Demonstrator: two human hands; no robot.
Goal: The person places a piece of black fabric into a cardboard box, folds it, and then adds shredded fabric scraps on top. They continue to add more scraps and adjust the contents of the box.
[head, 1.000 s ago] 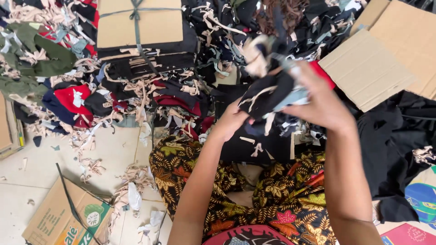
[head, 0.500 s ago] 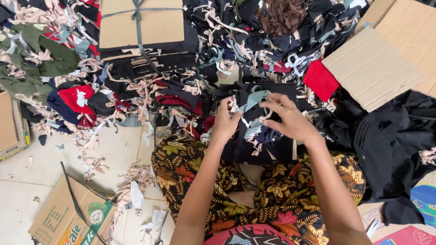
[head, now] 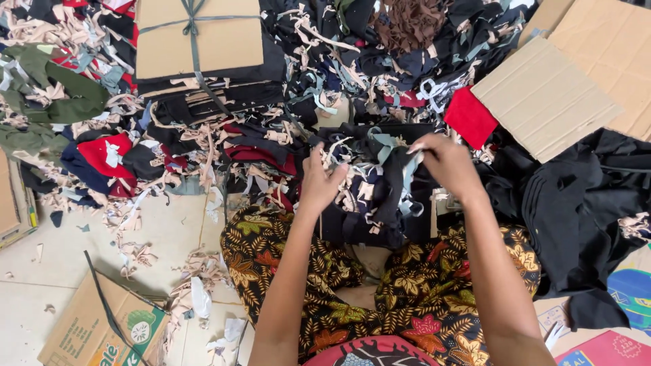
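far left: green cloth (head: pixel 57 91) and red cloth (head: pixel 102 152) lie among pale fabric strips (head: pixel 203 146) over a tiled floor (head: pixel 74 251); a printed cardboard box (head: pixel 102 332) lies flat at the lower left with a dark strap across it. upper left of centre: a tied cardboard bundle (head: pixel 200 37) rests on a stack of dark folded pieces. centre: the left hand (head: pixel 322 179) is closed on pale and dark scraps at the left edge of a tangle of dark scraps (head: pixel 373 186), which sits just above the lap on a leaf-print skirt (head: pixel 380 291). the right hand (head: pixel 444 163) pinches a light blue-grey strip (head: pixel 407 176) at the top of the same tangle. behind: a deep heap of black offcuts (head: pixel 380 61) closes off the far side. right: a red square of cloth (head: pixel 470 116) lies beside flat cardboard sheets (head: pixel 549 98); black garments (head: pixel 576 203) fill the right edge. the only bare room is the tile at lower left.
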